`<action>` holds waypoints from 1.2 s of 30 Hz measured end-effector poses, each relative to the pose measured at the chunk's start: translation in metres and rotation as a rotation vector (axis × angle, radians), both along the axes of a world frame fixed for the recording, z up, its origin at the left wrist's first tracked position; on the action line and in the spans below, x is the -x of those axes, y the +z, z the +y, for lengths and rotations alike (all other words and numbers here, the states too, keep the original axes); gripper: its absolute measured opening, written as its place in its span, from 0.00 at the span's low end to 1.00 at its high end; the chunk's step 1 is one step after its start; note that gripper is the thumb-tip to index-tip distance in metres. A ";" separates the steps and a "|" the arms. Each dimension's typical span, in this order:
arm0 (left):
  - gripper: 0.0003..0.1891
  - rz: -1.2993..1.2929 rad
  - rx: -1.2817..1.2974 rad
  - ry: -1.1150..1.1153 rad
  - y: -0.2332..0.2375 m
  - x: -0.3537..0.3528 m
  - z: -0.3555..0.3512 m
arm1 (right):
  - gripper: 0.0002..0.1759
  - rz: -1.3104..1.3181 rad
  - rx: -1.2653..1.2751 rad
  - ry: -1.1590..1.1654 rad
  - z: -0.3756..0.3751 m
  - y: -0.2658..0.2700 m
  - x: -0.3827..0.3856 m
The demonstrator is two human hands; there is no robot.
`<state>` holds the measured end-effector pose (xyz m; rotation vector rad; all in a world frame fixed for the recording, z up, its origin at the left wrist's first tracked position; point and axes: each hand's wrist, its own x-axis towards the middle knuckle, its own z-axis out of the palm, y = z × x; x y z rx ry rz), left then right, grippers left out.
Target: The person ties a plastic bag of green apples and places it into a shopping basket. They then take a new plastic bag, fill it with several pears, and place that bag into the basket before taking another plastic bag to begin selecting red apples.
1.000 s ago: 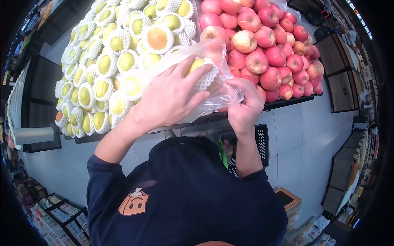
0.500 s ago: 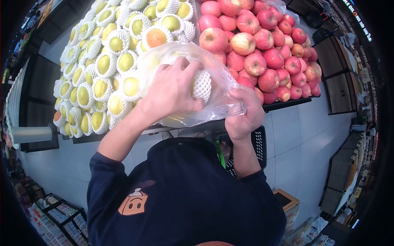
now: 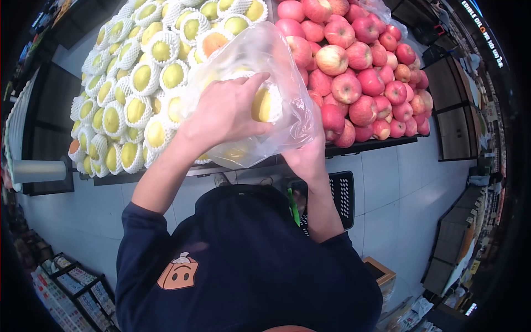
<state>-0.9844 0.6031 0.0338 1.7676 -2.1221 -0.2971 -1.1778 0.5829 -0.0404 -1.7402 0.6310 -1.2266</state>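
At the far left is one pale roll [image 3: 41, 171]. Next come dozens of yellow fruits [image 3: 112, 119] in white foam nets, too many to count exactly. My left hand [image 3: 218, 113] is half curled, thumb and fingers round one netted fruit [image 3: 263, 105], at one clear bag [image 3: 296, 119]. My right hand [image 3: 307, 155] is at the bag's right side, fingers partly hidden; I can't tell how open. Dozens of red apples [image 3: 362, 110] lie rightmost on the display, above one black basket [image 3: 340, 193].
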 end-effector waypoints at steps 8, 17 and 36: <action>0.50 -0.066 -0.007 -0.058 -0.007 -0.009 0.008 | 0.48 0.022 -0.173 0.030 -0.001 -0.020 -0.013; 0.43 0.168 0.061 -0.073 -0.009 -0.006 0.016 | 0.30 -0.064 -0.120 -0.020 0.003 -0.036 -0.011; 0.34 -0.243 0.134 0.015 -0.013 0.010 0.003 | 0.03 -0.174 0.240 -0.367 -0.008 -0.009 0.003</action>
